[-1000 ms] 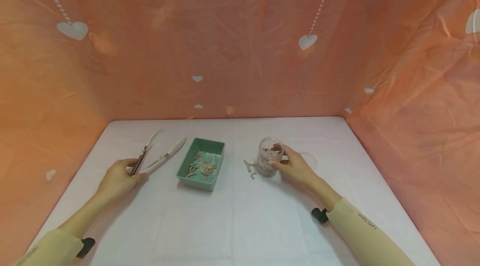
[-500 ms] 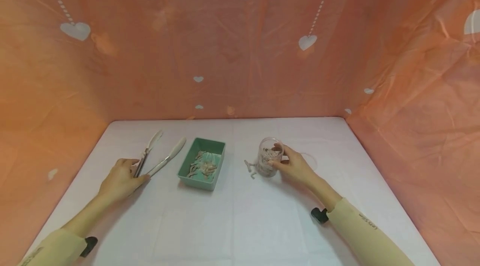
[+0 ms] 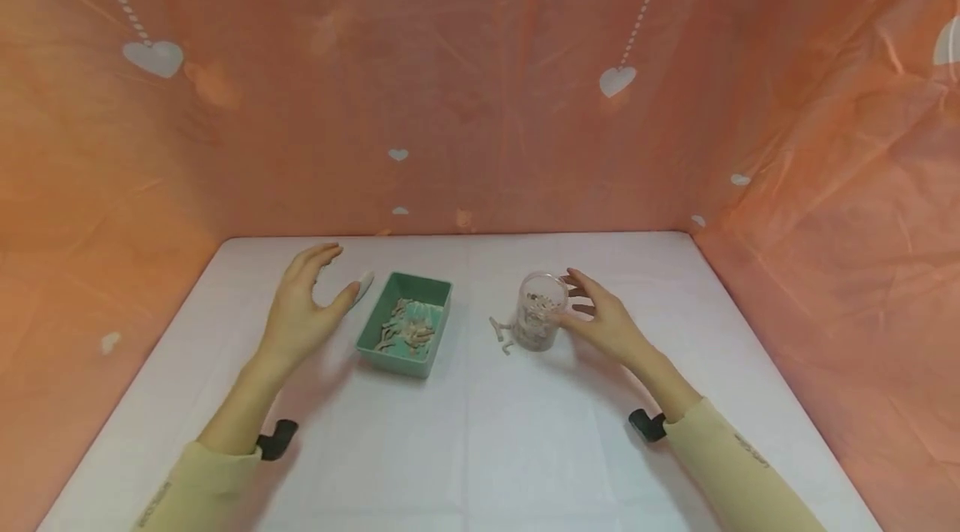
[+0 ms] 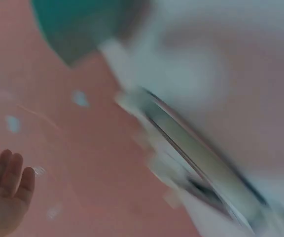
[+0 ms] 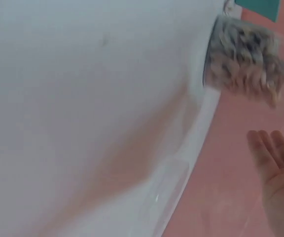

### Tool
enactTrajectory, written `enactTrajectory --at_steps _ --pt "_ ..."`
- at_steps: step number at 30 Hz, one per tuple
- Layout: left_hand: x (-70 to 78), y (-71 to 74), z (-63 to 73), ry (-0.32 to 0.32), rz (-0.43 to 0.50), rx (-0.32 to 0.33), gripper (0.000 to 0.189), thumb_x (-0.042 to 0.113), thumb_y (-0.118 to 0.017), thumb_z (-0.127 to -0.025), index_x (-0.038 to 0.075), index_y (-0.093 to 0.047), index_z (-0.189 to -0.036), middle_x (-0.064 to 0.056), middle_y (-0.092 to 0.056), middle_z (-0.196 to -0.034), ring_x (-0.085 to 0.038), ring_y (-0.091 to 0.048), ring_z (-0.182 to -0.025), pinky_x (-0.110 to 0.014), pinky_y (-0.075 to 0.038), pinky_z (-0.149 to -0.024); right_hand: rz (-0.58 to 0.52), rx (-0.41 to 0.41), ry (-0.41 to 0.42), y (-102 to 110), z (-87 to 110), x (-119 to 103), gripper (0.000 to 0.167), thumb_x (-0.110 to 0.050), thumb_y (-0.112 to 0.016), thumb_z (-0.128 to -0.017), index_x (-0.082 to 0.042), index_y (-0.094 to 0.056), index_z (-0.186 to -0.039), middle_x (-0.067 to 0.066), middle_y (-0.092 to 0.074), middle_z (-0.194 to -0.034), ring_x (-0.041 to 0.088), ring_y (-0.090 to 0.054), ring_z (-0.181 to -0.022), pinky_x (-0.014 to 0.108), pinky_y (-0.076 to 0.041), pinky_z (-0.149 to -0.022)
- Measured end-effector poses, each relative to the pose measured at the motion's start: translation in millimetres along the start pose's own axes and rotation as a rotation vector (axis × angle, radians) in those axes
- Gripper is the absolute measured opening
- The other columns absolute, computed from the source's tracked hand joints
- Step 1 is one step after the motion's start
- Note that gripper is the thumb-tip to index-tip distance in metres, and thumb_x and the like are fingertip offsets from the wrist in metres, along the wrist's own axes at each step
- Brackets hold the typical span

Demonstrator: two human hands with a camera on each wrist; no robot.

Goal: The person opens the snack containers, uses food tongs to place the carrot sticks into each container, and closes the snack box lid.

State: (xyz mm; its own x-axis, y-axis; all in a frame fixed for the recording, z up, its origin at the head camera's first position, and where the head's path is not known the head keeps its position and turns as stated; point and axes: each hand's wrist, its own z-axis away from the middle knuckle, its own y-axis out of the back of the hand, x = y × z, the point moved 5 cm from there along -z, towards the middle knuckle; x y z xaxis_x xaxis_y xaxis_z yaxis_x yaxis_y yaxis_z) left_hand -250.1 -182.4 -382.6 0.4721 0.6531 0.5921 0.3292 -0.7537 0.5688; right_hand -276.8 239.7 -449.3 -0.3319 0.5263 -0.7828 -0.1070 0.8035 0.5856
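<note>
My left hand [image 3: 303, 311] is raised with spread fingers, holding nothing. Metal tongs [image 4: 201, 158] with pale tips lie on the table beside it, mostly hidden by that hand in the head view and blurred in the left wrist view. To its right stands a green rectangular tray [image 3: 396, 363] with small beige-brown curled pieces [image 3: 415, 333] inside. A clear jar [image 3: 538, 311], part filled with similar pieces, stands upright further right. My right hand [image 3: 611, 323] is just right of the jar, fingers extended; the right wrist view shows a gap between them.
A few loose pieces [image 3: 498, 329] lie on the white table [image 3: 465, 449] left of the jar. A clear flat lid [image 5: 164, 197] lies on the table near the right hand. Orange cloth [image 3: 465, 98] with white hearts hangs around the back and sides.
My left hand has let go of the tongs and moved up and right toward the tray. My right hand has loosened from the jar and drawn slightly right.
</note>
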Motion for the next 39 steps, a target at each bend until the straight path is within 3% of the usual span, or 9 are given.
enactTrajectory --at_steps 6,11,16,21,25,31,35,39 --pt "51.6 -54.1 -15.9 -0.08 0.195 -0.02 0.058 0.01 -0.078 -0.092 0.001 -0.056 -0.145 -0.013 -0.05 -0.154 -0.035 -0.043 -0.144 -0.06 -0.037 -0.112 0.046 0.069 -0.028 28 3.3 16 0.072 -0.023 -0.077 -0.096 0.001 -0.041 -0.154 0.022 -0.048 -0.154 0.04 -0.048 -0.139 0.053 -0.039 -0.115" --pt "80.6 -102.6 -20.2 -0.06 0.342 -0.034 0.055 0.012 -0.075 -0.094 0.004 -0.057 -0.145 -0.01 -0.052 -0.152 -0.029 -0.049 -0.138 -0.051 -0.042 -0.107 0.178 0.067 -0.081 49 9.7 38 0.073 -0.03 -0.076 -0.096 0.003 -0.043 -0.153 0.026 -0.049 -0.152 0.046 -0.05 -0.136 0.059 -0.039 -0.113" --pt "89.8 -147.7 -20.4 0.001 0.443 -0.067 0.057 0.011 -0.076 -0.094 0.004 -0.056 -0.146 -0.014 -0.056 -0.148 -0.031 -0.054 -0.133 -0.052 -0.044 -0.106 0.337 -0.022 -0.091 59 13.6 55 0.072 -0.03 -0.077 -0.094 0.005 -0.047 -0.15 0.031 -0.051 -0.147 0.052 -0.05 -0.133 0.064 -0.039 -0.11" --pt "84.4 -184.1 -12.8 0.157 0.488 -0.209 0.065 0.017 -0.079 -0.092 0.009 -0.052 -0.151 -0.015 -0.055 -0.149 -0.035 -0.052 -0.136 -0.054 -0.042 -0.109 0.441 -0.139 -0.079 56 17.6 63 0.069 -0.029 -0.08 -0.091 0.003 -0.053 -0.146 0.03 -0.05 -0.148 0.05 -0.043 -0.14 0.064 -0.032 -0.115" --pt "82.6 -203.9 -7.5 0.205 0.507 -0.325 0.073 0.015 -0.082 -0.089 0.006 -0.048 -0.153 -0.015 -0.052 -0.153 -0.036 -0.049 -0.14 -0.056 -0.039 -0.112 0.45 -0.161 -0.056 54 21.5 64 0.064 -0.024 -0.083 -0.089 0.004 -0.057 -0.14 0.03 -0.053 -0.144 0.05 -0.047 -0.136 0.063 -0.036 -0.113" --pt "80.6 -225.2 -6.1 0.176 0.549 -0.437 0.079 0.007 -0.084 -0.084 -0.001 -0.045 -0.153 -0.02 -0.051 -0.153 -0.036 -0.048 -0.141 -0.054 -0.039 -0.113 0.478 -0.154 -0.026 54 23.7 64 0.057 -0.018 -0.082 -0.088 0.007 -0.061 -0.136 0.031 -0.056 -0.14 0.051 -0.051 -0.132 0.063 -0.039 -0.11" --pt "81.2 -231.5 -4.5 0.192 0.549 -0.475 0.08 0.008 -0.087 -0.083 0.002 -0.047 -0.152 -0.021 -0.054 -0.149 -0.035 -0.049 -0.141 -0.053 -0.039 -0.113 0.488 -0.165 -0.033 54 24.4 65 0.058 -0.02 -0.082 -0.09 0.004 -0.061 -0.138 0.03 -0.055 -0.143 0.05 -0.05 -0.134 0.063 -0.039 -0.11" --pt "82.0 -232.7 -4.9 0.203 0.536 -0.467 0.078 0.01 -0.088 -0.082 0.004 -0.05 -0.15 -0.019 -0.057 -0.145 -0.033 -0.051 -0.138 -0.052 -0.041 -0.112 0.486 -0.157 -0.03 54 22.0 65 0.058 -0.02 -0.082 -0.089 0.004 -0.061 -0.138 0.03 -0.054 -0.143 0.05 -0.05 -0.134 0.063 -0.039 -0.111"
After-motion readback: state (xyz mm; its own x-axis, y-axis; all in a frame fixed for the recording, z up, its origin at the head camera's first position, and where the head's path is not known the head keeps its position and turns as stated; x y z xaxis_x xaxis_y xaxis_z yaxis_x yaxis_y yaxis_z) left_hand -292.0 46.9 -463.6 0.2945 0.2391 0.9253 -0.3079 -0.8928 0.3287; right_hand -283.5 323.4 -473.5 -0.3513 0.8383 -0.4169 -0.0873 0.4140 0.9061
